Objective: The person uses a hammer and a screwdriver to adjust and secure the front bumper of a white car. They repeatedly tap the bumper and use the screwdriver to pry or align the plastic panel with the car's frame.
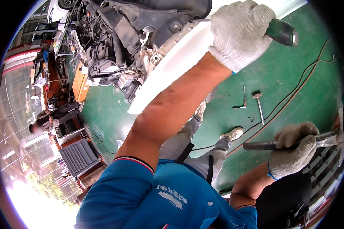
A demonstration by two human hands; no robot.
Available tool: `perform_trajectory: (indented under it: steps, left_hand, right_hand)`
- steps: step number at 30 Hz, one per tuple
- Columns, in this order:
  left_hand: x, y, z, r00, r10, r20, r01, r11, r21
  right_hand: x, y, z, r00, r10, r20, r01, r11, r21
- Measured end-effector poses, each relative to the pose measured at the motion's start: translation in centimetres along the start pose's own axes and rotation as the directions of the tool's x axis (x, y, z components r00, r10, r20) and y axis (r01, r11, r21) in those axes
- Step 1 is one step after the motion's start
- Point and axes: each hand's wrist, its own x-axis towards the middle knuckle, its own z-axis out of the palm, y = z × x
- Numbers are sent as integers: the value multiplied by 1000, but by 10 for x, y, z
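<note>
Grey-gloved left fingers (245, 17) clasp a dark-handled tool (282, 32); right fingers (294, 133) clench a long grey handle (260, 145).

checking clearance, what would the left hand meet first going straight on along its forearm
Probably the white car panel, which shows just beyond the knuckles of the left hand; depth is unclear, so it might pass above the panel instead.

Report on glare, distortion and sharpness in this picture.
Head view: daylight burns out the lower-left corner, beside the windows, whose lines bow near the dark rim; head view: the white panel looks washed out; head view: ribbed knit on the gloved left hand reads clearly.
</note>
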Motion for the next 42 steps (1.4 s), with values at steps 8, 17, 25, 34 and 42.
perform_trajectory:
  steps: [8, 17, 25, 34, 42]
  left_hand:
    - [-76, 83, 21, 832, 484, 271, -505, 863, 9]
    - [-160, 81, 49, 733, 339, 590, -334, 935, -123]
    - [-155, -98, -38, 997, -62, -42, 75, 790, 609]
    - [-149, -111, -35, 997, -63, -45, 77, 773, 630]
    - [-186, -116, -72, 935, -286, -211, 356, 756, 549]
  right_hand:
    - [-30, 38, -33, 938, 280, -204, -249, 954, 164]
    - [-88, 76, -102, 779, 625, -39, -626, 779, -25]
    - [-111, 83, -177, 714, 673, -195, -696, 652, -301]
    - [-84, 89, -154, 648, 752, -120, -739, 584, -335]
    - [-87, 100, -152, 582, 809, -78, -754, 501, -426]
